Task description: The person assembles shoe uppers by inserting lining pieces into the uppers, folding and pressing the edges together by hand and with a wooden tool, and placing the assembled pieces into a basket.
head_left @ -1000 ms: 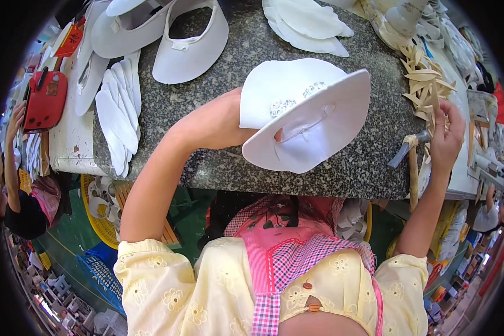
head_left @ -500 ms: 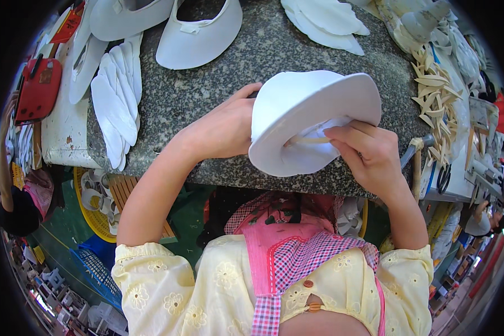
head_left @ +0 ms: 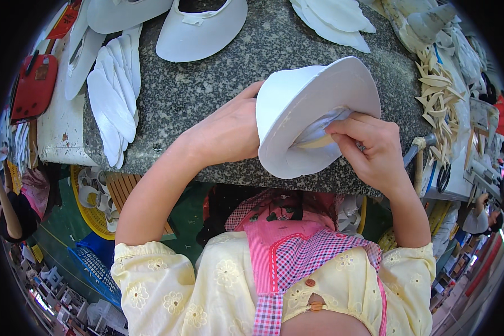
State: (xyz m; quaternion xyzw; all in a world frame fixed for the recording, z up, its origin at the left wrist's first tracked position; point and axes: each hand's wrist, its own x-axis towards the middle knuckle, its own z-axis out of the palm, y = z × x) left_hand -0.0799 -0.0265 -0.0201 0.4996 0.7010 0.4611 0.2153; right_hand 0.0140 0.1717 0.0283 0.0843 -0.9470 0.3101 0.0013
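Between my hands, tilted above the stone worktop (head_left: pixel 218 89), is a white flared piece (head_left: pixel 346 84) shaped like a sun-visor brim; I cannot tell its exact kind. My left hand (head_left: pixel 232 127) grips its left side, with most of the fingers hidden behind it. With bent fingers my right hand (head_left: pixel 369 143) pinches at the inner opening, where a whitish lining or band (head_left: pixel 322 126) shows. Similar white curved pieces (head_left: pixel 201 45) lie at the far left.
Long white sole-shaped pieces (head_left: pixel 115 95) lie fanned out at left; more white pieces (head_left: pixel 336 22) are at the back. Beige leaf-shaped strips (head_left: pixel 439 95), a hammer (head_left: pixel 420 147) and scissors (head_left: pixel 444 178) lie at right. A yellow basket (head_left: pixel 98 221) stands below the worktop.
The white piece has turned so its open inside shows more, its rim tipping upward. My right fingers still pinch at the inner edge; my left hand has shifted little.
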